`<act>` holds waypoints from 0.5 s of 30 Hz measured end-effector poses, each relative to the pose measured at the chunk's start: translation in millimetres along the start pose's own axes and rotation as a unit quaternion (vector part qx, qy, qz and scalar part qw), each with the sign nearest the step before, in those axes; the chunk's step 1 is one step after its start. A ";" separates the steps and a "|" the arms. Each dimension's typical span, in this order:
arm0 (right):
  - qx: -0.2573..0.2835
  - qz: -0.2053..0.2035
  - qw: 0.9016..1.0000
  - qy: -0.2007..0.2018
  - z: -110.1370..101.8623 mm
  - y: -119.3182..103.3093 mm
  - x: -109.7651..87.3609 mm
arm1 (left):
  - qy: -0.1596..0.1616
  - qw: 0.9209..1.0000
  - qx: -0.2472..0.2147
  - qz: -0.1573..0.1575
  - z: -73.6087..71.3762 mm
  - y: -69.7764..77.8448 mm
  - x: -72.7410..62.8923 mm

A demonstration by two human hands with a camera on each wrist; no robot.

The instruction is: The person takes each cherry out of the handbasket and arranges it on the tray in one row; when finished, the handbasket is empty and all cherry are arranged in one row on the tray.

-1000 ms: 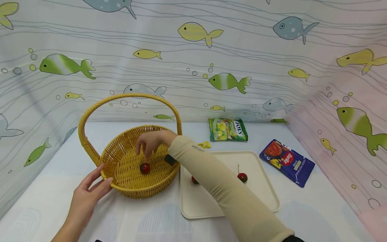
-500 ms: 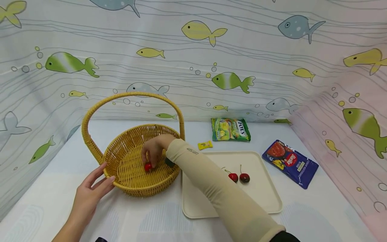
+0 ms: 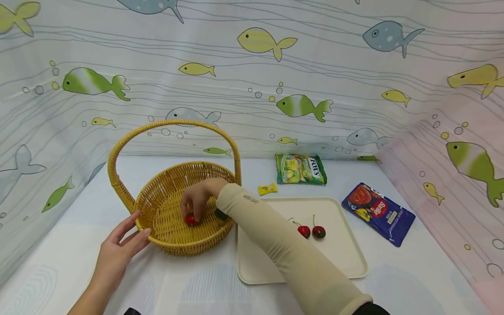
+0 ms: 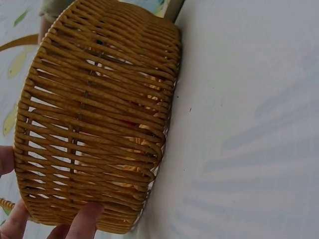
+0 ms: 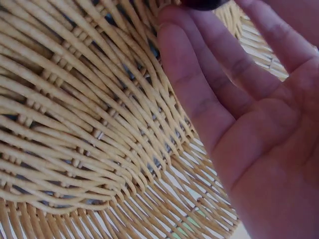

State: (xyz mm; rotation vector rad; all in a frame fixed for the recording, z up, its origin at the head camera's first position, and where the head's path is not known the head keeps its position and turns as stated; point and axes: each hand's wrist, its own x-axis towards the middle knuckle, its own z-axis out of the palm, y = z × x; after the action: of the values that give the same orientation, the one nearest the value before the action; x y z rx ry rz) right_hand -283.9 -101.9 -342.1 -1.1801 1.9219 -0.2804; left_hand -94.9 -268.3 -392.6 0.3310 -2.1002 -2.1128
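A yellow woven basket (image 3: 169, 227) with a tall arched handle stands on the left of the table. My left hand (image 3: 118, 249) holds its near left rim, and in the left wrist view several fingertips (image 4: 85, 221) lie against the woven side. Inside the basket, my right hand (image 3: 197, 199) reaches down and pinches a red cherry (image 3: 191, 220) close over the woven floor. In the right wrist view the cherry (image 5: 204, 3) shows dark at the fingertips, cut by the top edge. Two more cherries with stems, one bright red (image 3: 304, 231) and one darker (image 3: 319, 232), lie on the cream tray (image 3: 342, 258).
Right of the basket the tray sits partly under my right sleeve (image 3: 283, 245). Behind it lie a small yellow packet (image 3: 267, 189) and a green Fox's candy bag (image 3: 301, 169). A blue Barilla pouch (image 3: 379, 213) lies at the tray's right.
My right hand has come down from above the cherry in the basket, and its fingers now close around it. The left hand stays on the rim. The head view has shifted slightly.
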 end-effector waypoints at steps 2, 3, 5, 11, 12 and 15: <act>0.005 0.002 1.000 0.009 -0.8 0.0 -3.0 | -0.001 1.000 0.000 -0.001 1.1 0.5 0.8; 0.013 0.001 1.000 0.016 -1.8 -0.5 -5.4 | -0.002 1.000 0.001 0.000 1.6 0.7 1.0; 0.029 -0.006 0.999 0.036 -4.7 -2.3 -11.9 | -0.002 1.000 0.000 0.001 2.7 1.3 1.4; 0.028 -0.090 0.989 0.112 -11.6 -12.7 -52.3 | -0.004 1.000 -0.006 -0.003 6.1 2.0 0.6; 0.024 -0.106 0.986 0.125 -11.0 -14.6 -61.7 | -0.002 1.000 -0.006 -0.006 6.0 2.0 -0.2; 0.022 -0.151 0.976 0.153 -5.6 -15.6 -91.7 | 0.005 1.000 -0.009 -0.014 3.9 1.8 -2.8</act>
State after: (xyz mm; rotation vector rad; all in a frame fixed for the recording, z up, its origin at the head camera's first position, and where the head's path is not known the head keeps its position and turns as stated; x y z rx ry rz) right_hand -259.8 -36.5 -280.2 -1.4688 1.9763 -0.6997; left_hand -93.2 -263.8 -390.6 0.3716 -2.0803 -2.1403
